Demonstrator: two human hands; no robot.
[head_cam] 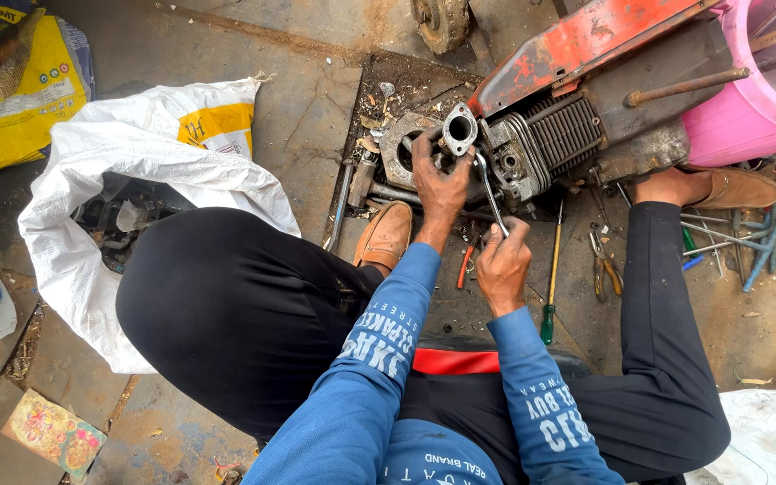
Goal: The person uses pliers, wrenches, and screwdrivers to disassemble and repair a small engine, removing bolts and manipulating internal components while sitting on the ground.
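Low down, the left hand point(440, 184) pressed against the engine block point(532, 144) on the concrete floor point(307, 117), fingers wrapped about its flange. Right hand point(502, 262) gripped a wrench point(489, 190), fingers closed, head set at the block.

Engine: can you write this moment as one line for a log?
left hand on engine | right hand grips wrench set against engine | screwdriver, pliers on floor
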